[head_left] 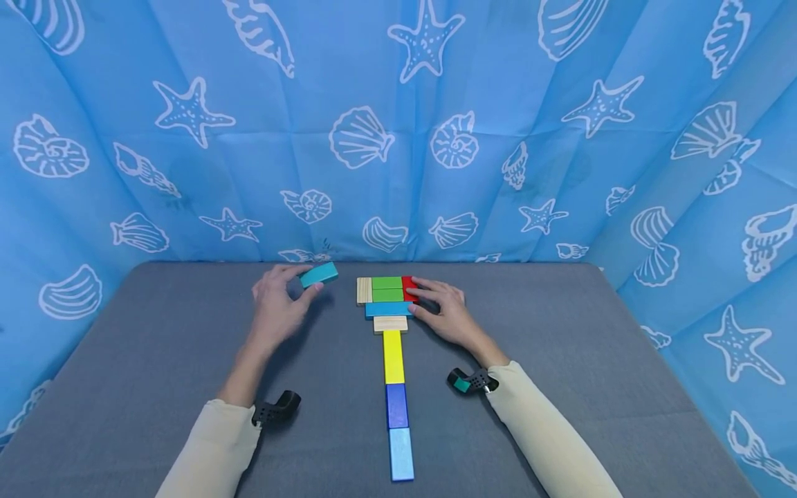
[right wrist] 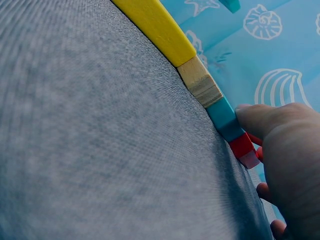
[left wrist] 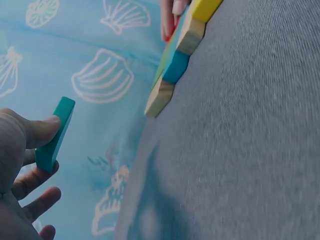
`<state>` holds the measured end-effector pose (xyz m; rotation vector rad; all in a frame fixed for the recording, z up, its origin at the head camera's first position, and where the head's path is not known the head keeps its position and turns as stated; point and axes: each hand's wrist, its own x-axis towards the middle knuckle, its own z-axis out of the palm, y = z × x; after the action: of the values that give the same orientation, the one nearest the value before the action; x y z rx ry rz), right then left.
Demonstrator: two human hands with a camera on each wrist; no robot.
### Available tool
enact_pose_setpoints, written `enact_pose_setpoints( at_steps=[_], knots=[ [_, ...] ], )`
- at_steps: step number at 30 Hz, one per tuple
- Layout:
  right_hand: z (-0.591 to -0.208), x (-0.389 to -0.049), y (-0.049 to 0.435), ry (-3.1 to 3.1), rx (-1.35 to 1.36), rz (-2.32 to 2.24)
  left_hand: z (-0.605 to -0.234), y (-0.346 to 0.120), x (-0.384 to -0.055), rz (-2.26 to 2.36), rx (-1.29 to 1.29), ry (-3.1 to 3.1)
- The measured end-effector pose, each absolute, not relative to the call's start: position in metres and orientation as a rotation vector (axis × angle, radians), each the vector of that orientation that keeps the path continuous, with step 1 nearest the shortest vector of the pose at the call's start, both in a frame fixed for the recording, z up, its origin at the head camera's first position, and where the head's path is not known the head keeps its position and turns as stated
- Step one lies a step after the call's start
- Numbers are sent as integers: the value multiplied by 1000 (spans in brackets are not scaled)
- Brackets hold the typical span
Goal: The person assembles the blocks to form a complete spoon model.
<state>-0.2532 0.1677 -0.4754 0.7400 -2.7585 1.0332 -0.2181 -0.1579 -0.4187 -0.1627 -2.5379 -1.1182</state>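
Observation:
Raised over the table at the far left, my left hand [head_left: 277, 311] pinches a teal block [head_left: 320, 274] between thumb and fingers. The left wrist view shows that teal block [left wrist: 56, 137] tilted, its other fingers spread. My right hand [head_left: 452, 315] rests at the right end of a flat row of blocks, fingertips on the red block [head_left: 408, 282] and thumb at the blue block [head_left: 387, 310]. Green blocks [head_left: 387, 283] lie left of the red, with a plain wooden block [head_left: 364, 290] at their left end. Below the blue block sits another wooden block [head_left: 390, 324].
From that wooden block a line runs toward me: a yellow block [head_left: 394, 356], a dark blue block [head_left: 396, 406] and a light blue block [head_left: 401, 454]. All lie on a grey cloth-covered table [head_left: 174, 360]. A blue shell-patterned curtain [head_left: 261, 166] stands along the far edge and sides.

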Motion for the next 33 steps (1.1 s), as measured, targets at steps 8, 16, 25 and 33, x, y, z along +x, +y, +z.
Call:
enact_pose_setpoints(
  at_steps=[8, 16, 25, 33],
  knots=[
    [-475, -253, 167, -2739, 756, 1043, -417, -140, -229, -1141, -179, -2589],
    [-475, -253, 168, -2745, 752, 1049, -413, -120, -247, -1200, -197, -2649],
    [-475, -253, 168, -2728, 783, 1042, -417, -101, -266, -1285, -231, -2698],
    [-473, -253, 168, -2748, 765, 1038, -422, -81, -281, -1274, -203, -2798]
  ],
)
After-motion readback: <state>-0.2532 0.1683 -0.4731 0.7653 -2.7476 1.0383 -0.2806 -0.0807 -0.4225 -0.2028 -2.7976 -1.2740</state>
